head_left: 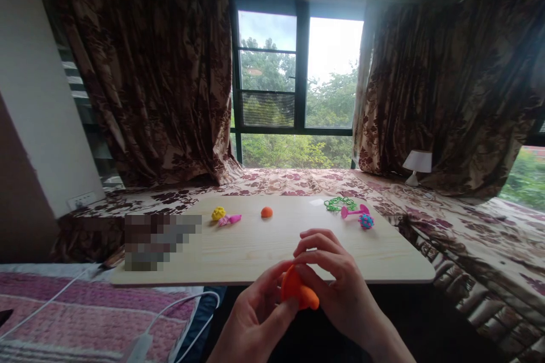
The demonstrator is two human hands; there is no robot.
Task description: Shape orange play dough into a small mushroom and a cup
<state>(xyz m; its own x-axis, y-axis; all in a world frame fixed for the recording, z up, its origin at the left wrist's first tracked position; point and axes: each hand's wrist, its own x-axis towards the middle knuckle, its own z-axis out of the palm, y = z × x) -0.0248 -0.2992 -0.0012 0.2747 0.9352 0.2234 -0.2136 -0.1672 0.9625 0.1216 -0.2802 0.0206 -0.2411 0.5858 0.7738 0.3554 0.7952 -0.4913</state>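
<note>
Just in front of the table's near edge, both hands hold a bright orange piece of modelling clay [298,289]. It has a rounded body and a blunt part sticking out at the lower right. My left hand [266,312] pinches it from the left, thumb in front and fingers behind. My right hand [336,278] closes on it from above and the right, thumb pressed against the clay and the other fingers curved over the tabletop. The fingers cover part of the piece. Farther back on the table sits a smaller orange lump [266,212].
On the pale wooden table [242,249] are a yellow bumpy ball [218,214], a pink twisted piece [230,220], a green chain [336,204], a pink dumbbell-shaped toy [355,212] and a blue-pink knobbly ball [366,222]. A white cable [183,300] lies at left.
</note>
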